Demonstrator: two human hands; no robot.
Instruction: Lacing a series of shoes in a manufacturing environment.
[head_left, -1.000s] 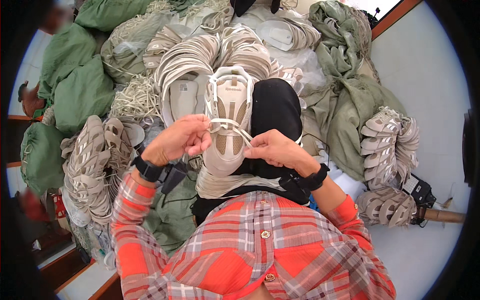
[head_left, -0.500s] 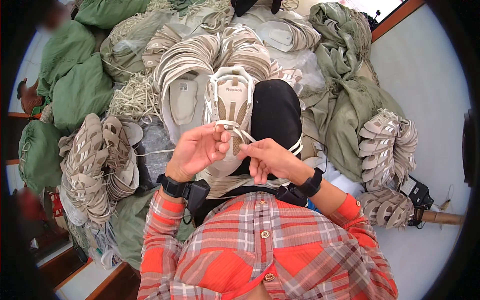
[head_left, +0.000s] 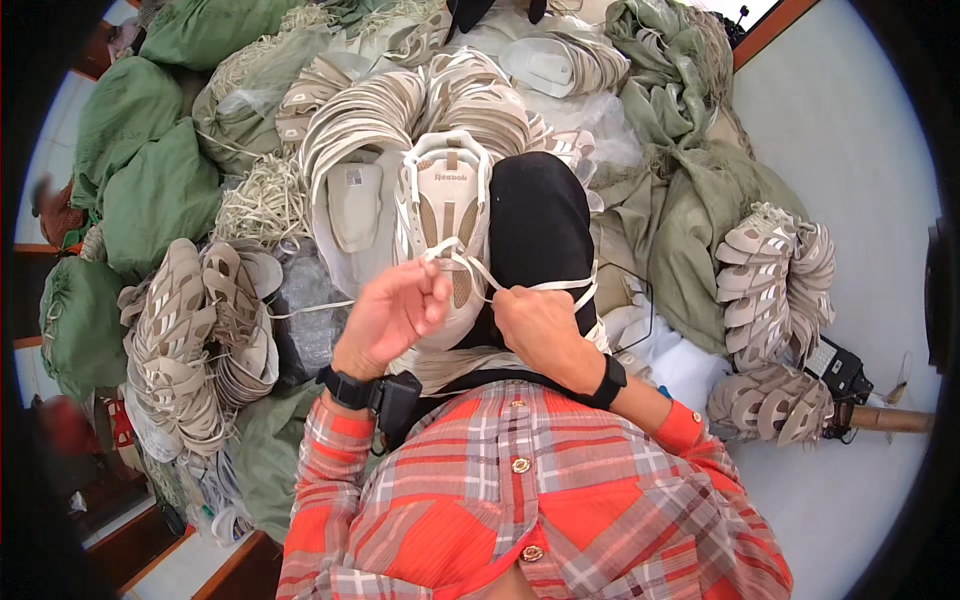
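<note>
A beige and white shoe upper with brown mesh panels lies in front of me, beside my knee in black cloth. My left hand is over its left side, thumb and forefinger pinched on a cream shoelace. Close to that pinch, the lace makes a small loop above the shoe upper. My right hand, to the right of the shoe upper, is closed round another stretch of the same lace. From this fist a loose length runs right across the black knee. The fingertips of the right hand are turned under and hidden.
Stacked shoe uppers fan out behind. More bundles hang at the left and right. A heap of loose laces lies left of the stack. Green sacks and olive cloth surround the pile.
My right hand has moved right and turned knuckles up, closing on the lace and drawing it away from the shoe upper. The left hand keeps its pinch, nearly in place.
</note>
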